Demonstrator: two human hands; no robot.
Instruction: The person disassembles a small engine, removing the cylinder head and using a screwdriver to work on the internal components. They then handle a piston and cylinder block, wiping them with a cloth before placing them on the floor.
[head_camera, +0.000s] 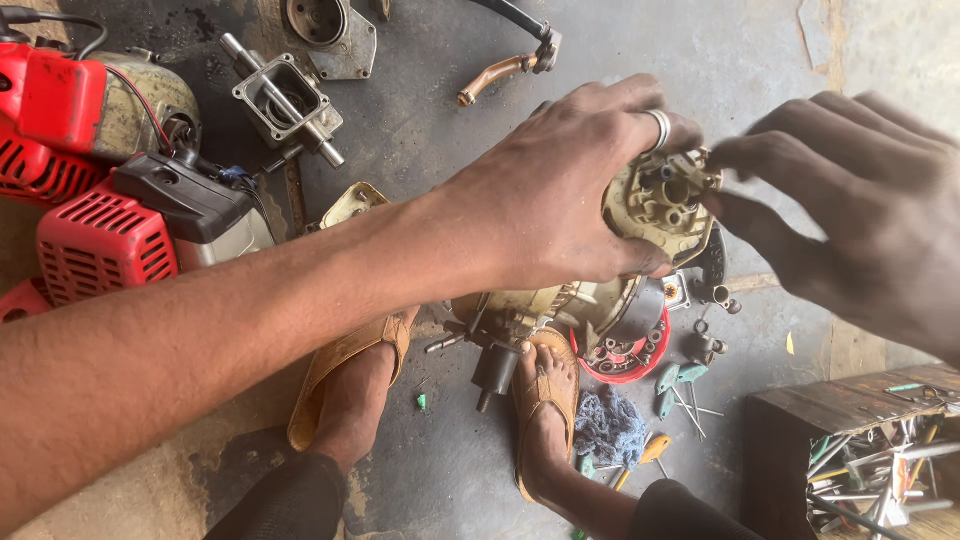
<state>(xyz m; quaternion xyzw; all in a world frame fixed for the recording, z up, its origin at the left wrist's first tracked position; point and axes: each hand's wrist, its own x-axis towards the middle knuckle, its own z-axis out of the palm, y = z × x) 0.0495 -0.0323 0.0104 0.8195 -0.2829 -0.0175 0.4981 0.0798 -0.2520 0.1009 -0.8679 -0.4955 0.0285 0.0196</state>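
Nearest, at six o'clock, two feet in tan sandals (345, 375) stand on the grey concrete floor (440, 130), with a blue rag (610, 428) just beside the right foot. At about four o'clock a dark wooden box (790, 430) holds a jumble of metal tools (880, 470), and green-handled keys (672, 378) lie on the floor between box and rag.

Between the feet sits a small engine block (545, 315), dirty cream in colour, with a red round part (630, 360) at its right side and loose small fittings (705, 335) just beside that.

Above it, at the centre, the left hand (560, 190) comes in along a long forearm from eight o'clock and is clenched around a round cream-coloured engine part (665, 205) with holes and raised posts on its face; a ring shows on one finger. The right hand (850, 210), entering from three o'clock and blurred, has its fingertips (725, 160) touching or just at the part's upper right edge; whether they pinch anything I cannot tell.

Farther out, at nine to ten o'clock, red and black engine housings (100, 200) lie together. At eleven o'clock a square metal casing with a shaft (285, 100) lies on the floor, at twelve o'clock a round metal housing (325, 30), and near one o'clock a curved brown pipe piece (495, 75) on a black hose.
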